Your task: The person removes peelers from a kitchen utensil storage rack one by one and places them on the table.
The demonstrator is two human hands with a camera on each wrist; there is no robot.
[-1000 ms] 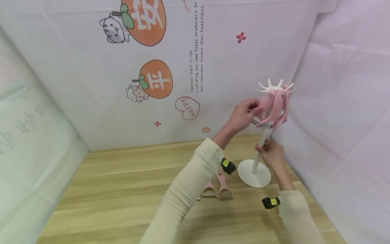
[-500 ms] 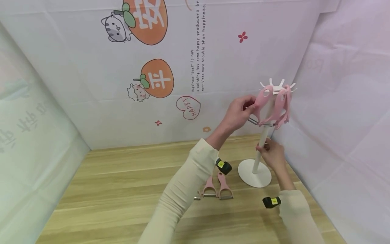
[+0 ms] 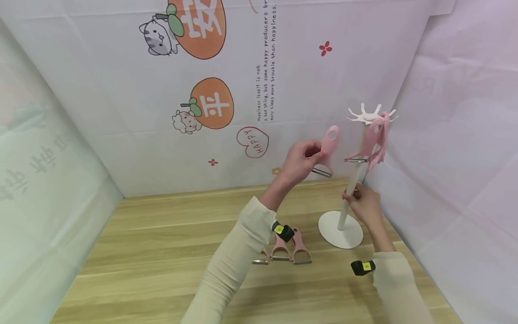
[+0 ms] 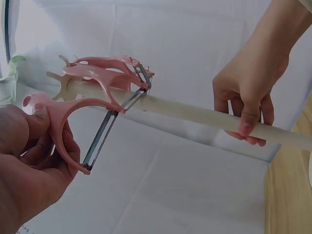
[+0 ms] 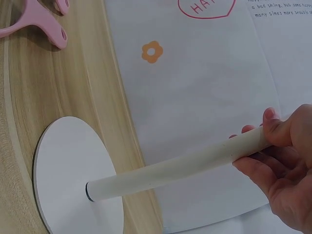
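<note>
The left sleeve [image 3: 228, 256] and right sleeve [image 3: 398, 285] are cream cloth, the left one creased across the forearm. A small black block [image 3: 286, 233] sits by the left cuff and another black block [image 3: 358, 268] by the right, each bearing a yellow label [image 3: 367, 266]. Left hand [image 3: 297, 163] and right hand [image 3: 367, 206] are bare.

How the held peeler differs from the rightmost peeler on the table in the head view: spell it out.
The held peeler is raised, hole end up; the table peeler lies flat on the table. The left hand pinches the held peeler; no hand holds the table peeler. Both are pink and forked.
</note>
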